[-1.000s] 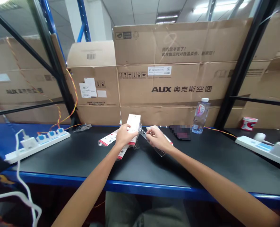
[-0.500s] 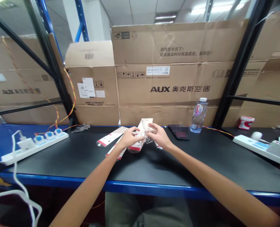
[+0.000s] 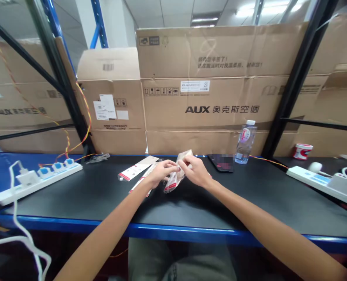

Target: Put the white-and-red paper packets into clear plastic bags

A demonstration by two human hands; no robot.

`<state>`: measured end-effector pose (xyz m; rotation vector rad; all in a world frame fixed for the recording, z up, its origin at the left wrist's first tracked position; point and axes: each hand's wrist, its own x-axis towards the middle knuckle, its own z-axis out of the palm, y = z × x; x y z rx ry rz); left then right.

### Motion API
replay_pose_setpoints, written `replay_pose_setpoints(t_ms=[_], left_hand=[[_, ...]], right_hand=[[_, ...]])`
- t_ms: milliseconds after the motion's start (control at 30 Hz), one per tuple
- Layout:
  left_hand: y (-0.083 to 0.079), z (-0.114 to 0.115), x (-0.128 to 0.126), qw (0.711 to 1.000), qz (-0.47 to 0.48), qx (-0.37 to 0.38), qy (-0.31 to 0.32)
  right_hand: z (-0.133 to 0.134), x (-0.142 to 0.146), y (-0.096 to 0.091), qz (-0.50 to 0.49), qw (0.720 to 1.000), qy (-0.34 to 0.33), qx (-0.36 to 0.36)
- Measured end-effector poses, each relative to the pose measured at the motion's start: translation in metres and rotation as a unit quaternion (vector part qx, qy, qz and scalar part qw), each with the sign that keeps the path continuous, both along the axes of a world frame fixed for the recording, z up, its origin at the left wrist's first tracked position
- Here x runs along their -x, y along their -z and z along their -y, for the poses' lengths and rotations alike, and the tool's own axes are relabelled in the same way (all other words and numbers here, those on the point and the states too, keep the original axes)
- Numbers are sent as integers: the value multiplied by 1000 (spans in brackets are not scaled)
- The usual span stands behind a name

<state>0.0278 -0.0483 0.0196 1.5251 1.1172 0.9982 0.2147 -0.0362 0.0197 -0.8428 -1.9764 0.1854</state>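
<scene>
Between my hands is a white-and-red packet [image 3: 171, 183] in clear plastic, tilted with its upper end leaning right. My right hand [image 3: 197, 170] is closed on its upper right part, thumb and fingers pinched together. From the left, my left hand [image 3: 161, 172] grips the packet's left edge between thumb and fingertips. Under and beside my left hand lies a similar packet [image 3: 142, 180], partly covered by the hand. Farther left, another white card packet [image 3: 138, 168] with a red stripe lies flat on the black table top [image 3: 103, 199]. Something small and red-edged is mostly hidden behind my right hand.
A dark phone [image 3: 221, 163] and a clear water bottle [image 3: 246, 142] stand right of my hands. White power strips lie at left [image 3: 41, 183] and right [image 3: 322, 181]. Large cardboard boxes [image 3: 220, 134] wall the back. A red-and-white tub [image 3: 302, 151] sits far right.
The packet has turned more upright and edge-on between my hands. My right hand has moved slightly left and closed on its upper part. The view has shifted a little.
</scene>
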Motion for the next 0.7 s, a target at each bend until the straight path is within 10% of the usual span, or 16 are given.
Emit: replay_pose_setpoints(t_ms=[700], left_hand=[[1, -8, 8, 999, 23, 18, -15]], right_hand=[[6, -11, -12, 38, 995, -89, 38]])
